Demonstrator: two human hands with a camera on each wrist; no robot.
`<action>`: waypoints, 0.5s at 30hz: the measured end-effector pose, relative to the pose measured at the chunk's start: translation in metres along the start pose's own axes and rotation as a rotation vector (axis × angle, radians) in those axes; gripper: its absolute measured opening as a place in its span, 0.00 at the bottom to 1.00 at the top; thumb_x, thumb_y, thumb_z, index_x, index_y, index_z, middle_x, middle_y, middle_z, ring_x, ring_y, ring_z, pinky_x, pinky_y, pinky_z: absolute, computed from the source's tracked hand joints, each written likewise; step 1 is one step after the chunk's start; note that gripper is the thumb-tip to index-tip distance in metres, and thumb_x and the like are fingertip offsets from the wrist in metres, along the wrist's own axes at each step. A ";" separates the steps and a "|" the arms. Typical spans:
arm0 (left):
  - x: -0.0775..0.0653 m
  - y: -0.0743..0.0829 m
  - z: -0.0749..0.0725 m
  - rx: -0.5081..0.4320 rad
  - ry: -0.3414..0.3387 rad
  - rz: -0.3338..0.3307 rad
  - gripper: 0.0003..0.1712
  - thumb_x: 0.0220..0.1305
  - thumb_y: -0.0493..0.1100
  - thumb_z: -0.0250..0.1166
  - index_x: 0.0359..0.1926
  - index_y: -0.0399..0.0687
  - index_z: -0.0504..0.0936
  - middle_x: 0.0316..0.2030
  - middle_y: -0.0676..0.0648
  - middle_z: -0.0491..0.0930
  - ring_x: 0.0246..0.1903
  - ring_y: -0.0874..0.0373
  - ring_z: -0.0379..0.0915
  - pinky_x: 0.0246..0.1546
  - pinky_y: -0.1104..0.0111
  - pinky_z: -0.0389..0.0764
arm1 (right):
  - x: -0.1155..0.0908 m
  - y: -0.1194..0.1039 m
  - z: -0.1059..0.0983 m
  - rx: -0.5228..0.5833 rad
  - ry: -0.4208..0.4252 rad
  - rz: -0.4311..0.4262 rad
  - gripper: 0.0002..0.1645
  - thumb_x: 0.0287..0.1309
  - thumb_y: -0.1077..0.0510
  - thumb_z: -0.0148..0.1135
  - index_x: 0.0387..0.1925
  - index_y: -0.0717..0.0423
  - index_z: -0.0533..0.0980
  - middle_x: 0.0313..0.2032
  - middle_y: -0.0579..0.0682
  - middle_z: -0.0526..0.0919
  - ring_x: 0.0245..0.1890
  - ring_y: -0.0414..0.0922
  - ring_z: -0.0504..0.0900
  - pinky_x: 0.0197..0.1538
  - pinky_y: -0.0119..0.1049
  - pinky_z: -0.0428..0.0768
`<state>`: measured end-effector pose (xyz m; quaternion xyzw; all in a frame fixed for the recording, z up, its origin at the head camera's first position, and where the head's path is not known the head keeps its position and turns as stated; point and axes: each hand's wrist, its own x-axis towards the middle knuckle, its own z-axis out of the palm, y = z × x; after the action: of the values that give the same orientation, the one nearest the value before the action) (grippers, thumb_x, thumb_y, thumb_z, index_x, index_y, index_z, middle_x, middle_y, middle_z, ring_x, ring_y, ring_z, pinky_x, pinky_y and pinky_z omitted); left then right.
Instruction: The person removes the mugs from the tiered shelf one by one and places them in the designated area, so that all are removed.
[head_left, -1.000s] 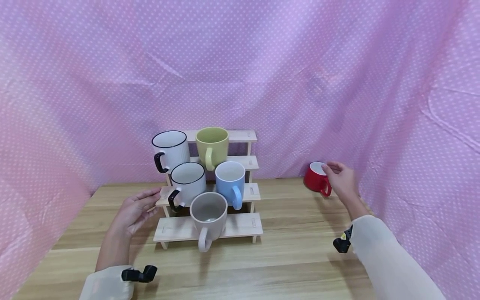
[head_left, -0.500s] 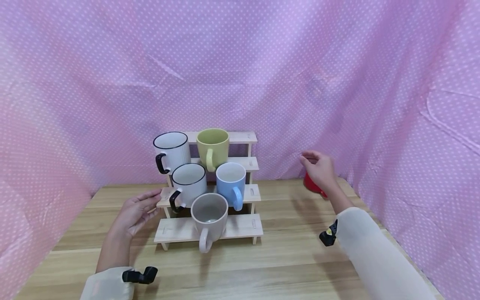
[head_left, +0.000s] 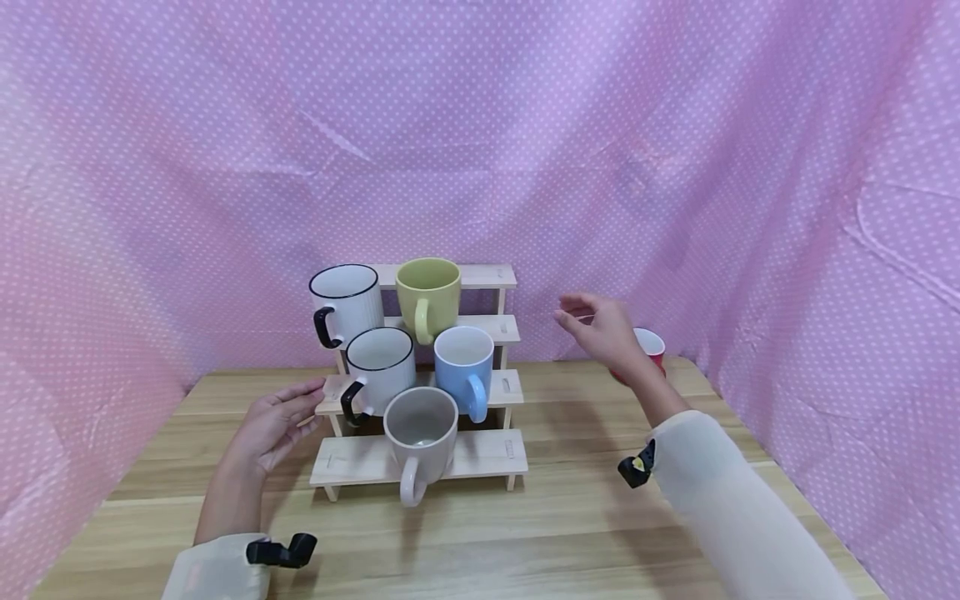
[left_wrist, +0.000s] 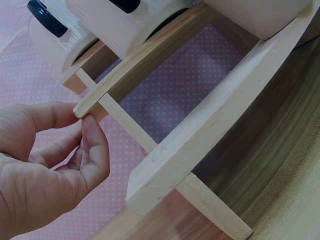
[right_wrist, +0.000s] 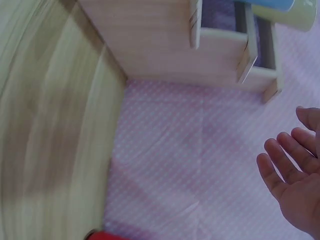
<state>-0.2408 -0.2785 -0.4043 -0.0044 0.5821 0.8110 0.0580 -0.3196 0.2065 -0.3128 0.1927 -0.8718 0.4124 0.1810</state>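
L-hand grip pinching rack at L end, 2nd tier up. R-hand grip, fingers apart, in air btwn rack & red mug; mug on table, part hidden by R arm.

a pink, white-dotted cloth hangs behind the wood-grained table.

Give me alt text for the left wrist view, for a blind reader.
A left hand pinches the end of a shelf on a tiered wooden rack. Two black-handled white mugs stand on it, partly cropped, before pink dotted cloth.
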 end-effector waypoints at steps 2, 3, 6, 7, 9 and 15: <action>-0.001 0.000 0.000 0.001 0.003 -0.002 0.18 0.75 0.31 0.58 0.44 0.55 0.90 0.41 0.56 0.86 0.41 0.65 0.82 0.42 0.72 0.83 | 0.001 -0.008 0.004 -0.016 -0.019 -0.021 0.21 0.67 0.59 0.68 0.56 0.67 0.80 0.48 0.61 0.87 0.46 0.56 0.87 0.52 0.49 0.84; -0.001 0.000 0.000 0.001 0.003 -0.003 0.18 0.75 0.31 0.57 0.44 0.55 0.90 0.40 0.56 0.86 0.41 0.65 0.81 0.42 0.72 0.83 | 0.002 -0.013 0.006 -0.021 -0.031 -0.028 0.21 0.67 0.59 0.68 0.57 0.66 0.80 0.48 0.61 0.87 0.46 0.56 0.87 0.51 0.49 0.84; 0.000 -0.001 -0.001 -0.005 0.003 -0.003 0.18 0.75 0.30 0.57 0.44 0.54 0.90 0.40 0.55 0.86 0.40 0.64 0.82 0.42 0.72 0.83 | 0.002 -0.027 0.011 -0.056 -0.065 -0.060 0.21 0.67 0.58 0.68 0.58 0.64 0.80 0.49 0.60 0.87 0.46 0.56 0.87 0.51 0.50 0.85; 0.000 -0.001 -0.001 -0.007 0.002 -0.004 0.18 0.75 0.30 0.57 0.44 0.54 0.90 0.40 0.55 0.86 0.40 0.64 0.81 0.42 0.72 0.83 | 0.001 -0.032 0.013 -0.062 -0.076 -0.067 0.22 0.67 0.57 0.68 0.59 0.63 0.80 0.49 0.60 0.86 0.46 0.56 0.86 0.51 0.50 0.85; 0.000 -0.001 -0.001 -0.007 0.000 -0.003 0.18 0.76 0.31 0.57 0.44 0.54 0.90 0.41 0.55 0.86 0.40 0.64 0.82 0.42 0.72 0.82 | 0.001 -0.040 0.016 -0.069 -0.097 -0.082 0.23 0.68 0.57 0.67 0.60 0.63 0.79 0.51 0.60 0.86 0.48 0.56 0.86 0.51 0.50 0.85; 0.001 -0.001 -0.001 0.017 -0.002 -0.001 0.17 0.76 0.32 0.57 0.44 0.57 0.89 0.40 0.57 0.85 0.40 0.66 0.81 0.44 0.72 0.82 | 0.002 -0.061 0.027 -0.088 -0.140 -0.143 0.24 0.68 0.55 0.67 0.61 0.62 0.78 0.54 0.60 0.85 0.49 0.54 0.85 0.52 0.49 0.85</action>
<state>-0.2417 -0.2790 -0.4060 -0.0032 0.5891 0.8059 0.0590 -0.2960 0.1489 -0.2882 0.2744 -0.8837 0.3452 0.1571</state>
